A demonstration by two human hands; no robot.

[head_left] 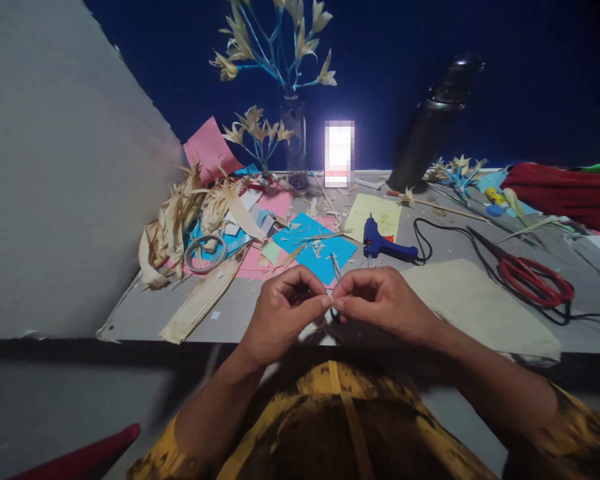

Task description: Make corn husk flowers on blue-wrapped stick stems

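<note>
My left hand (287, 310) and my right hand (380, 303) meet above the table's front edge, thumb pressed to forefinger on each. Whatever lies between the fingertips is too small to make out. Just behind them a slim pointed metal tool (335, 265) shows, partly covered by the hands. A blue cut paper sheet (325, 263) with husk scraps lies beyond the fingers. To the right of it is a blue glue gun (387, 248), its nozzle pointing away from me. A pale cloth-like sheet (485, 307) spreads beside my right forearm.
Dried corn husks (175, 220) and a tape roll (206, 254) crowd the left. Husk flowers on blue stems stand in a glass bottle (296, 143). A lit phone screen (339, 153), a dark flask (427, 127) and red-handled scissors (535, 277) with a nearby black cord are further right.
</note>
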